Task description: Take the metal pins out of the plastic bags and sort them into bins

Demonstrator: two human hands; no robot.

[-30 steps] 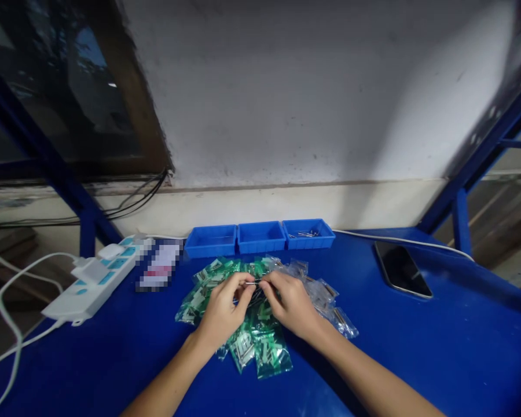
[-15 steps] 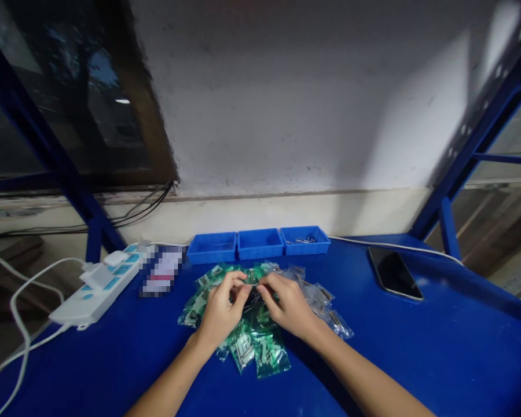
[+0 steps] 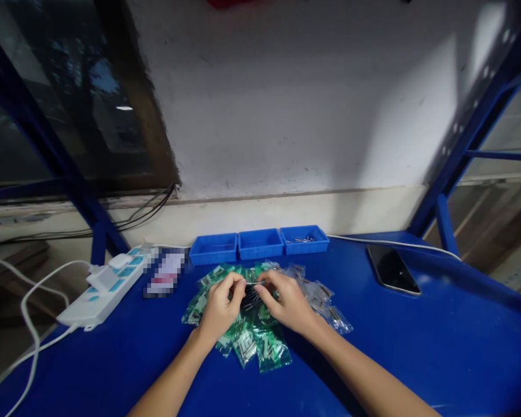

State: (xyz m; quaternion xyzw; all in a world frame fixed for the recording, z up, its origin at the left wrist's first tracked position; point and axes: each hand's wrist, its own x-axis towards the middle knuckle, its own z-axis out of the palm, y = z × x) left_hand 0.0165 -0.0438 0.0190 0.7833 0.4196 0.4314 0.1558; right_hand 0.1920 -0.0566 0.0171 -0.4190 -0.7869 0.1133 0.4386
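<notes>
Both hands meet above a pile of small plastic bags on the blue table. My left hand (image 3: pixel 220 304) pinches one end of a thin metal rod (image 3: pixel 254 283), and my right hand (image 3: pixel 285 298) pinches the other end. The rod lies level between the fingertips; its exact kind is too small to tell. Under it are several dark loose rods (image 3: pixel 252 299), partly hidden by the fingers. Green-tinted bags (image 3: pixel 272 348) holding white and metal pieces spread below and left of the hands. Clear bags (image 3: pixel 339 319) with thin pieces lie beyond my right hand.
Three blue bins stand in a row at the back; the right bin (image 3: pixel 304 248) holds a few metal rods. A phone (image 3: pixel 393 270) lies at the right. On the left are a white power strip (image 3: pixel 99 294) with cables and a blurred card (image 3: pixel 165 273). A wall (image 3: pixel 278 116) rises behind.
My fingertips have drawn slightly apart, and the metal rod between them now shows more plainly. The view has shifted a little; the bags and bins stay in place.
</notes>
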